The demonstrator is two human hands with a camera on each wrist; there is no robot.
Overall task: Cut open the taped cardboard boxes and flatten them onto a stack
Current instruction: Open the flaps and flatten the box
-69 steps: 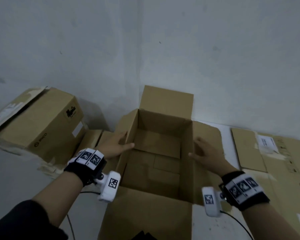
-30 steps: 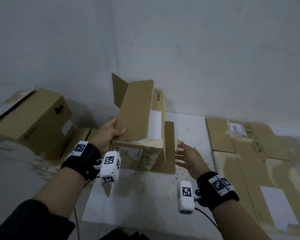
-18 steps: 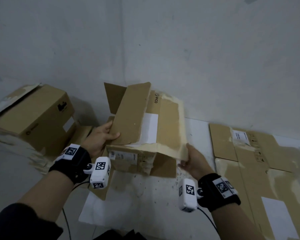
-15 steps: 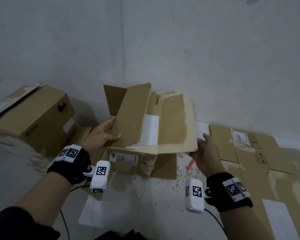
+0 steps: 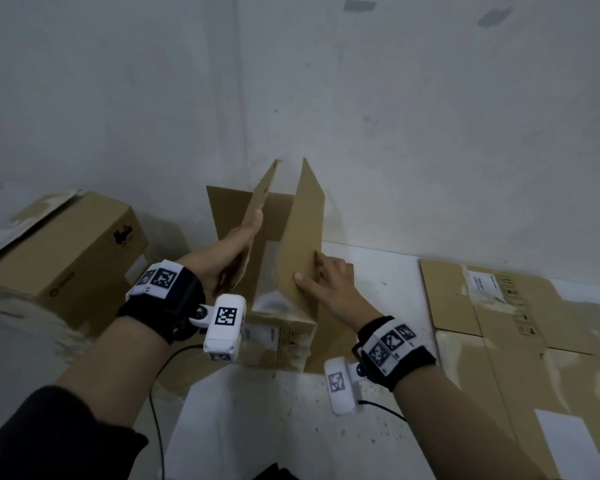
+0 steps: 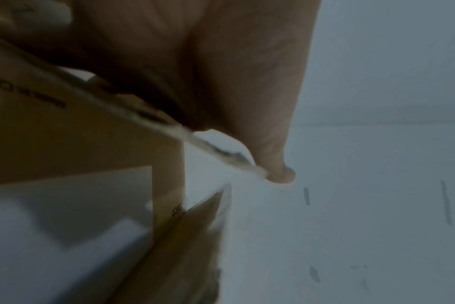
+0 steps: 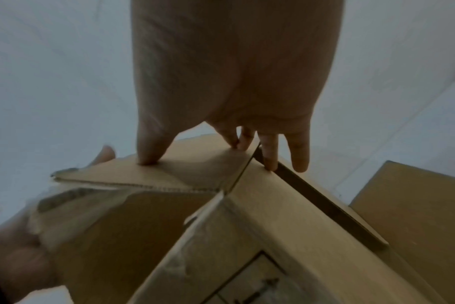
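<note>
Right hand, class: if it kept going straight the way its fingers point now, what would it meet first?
The right hand already touches the raised right flap. Going on, it would push that flap toward the left flap, probably; the depth between them is unclear.

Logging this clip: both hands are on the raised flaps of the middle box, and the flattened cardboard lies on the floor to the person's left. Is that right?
Not quite. The flattened cardboard lies to the person's right, as the head view shows; on the left stands a box not yet flattened. The left hand and right hand are indeed on the middle box's raised flaps.
</note>
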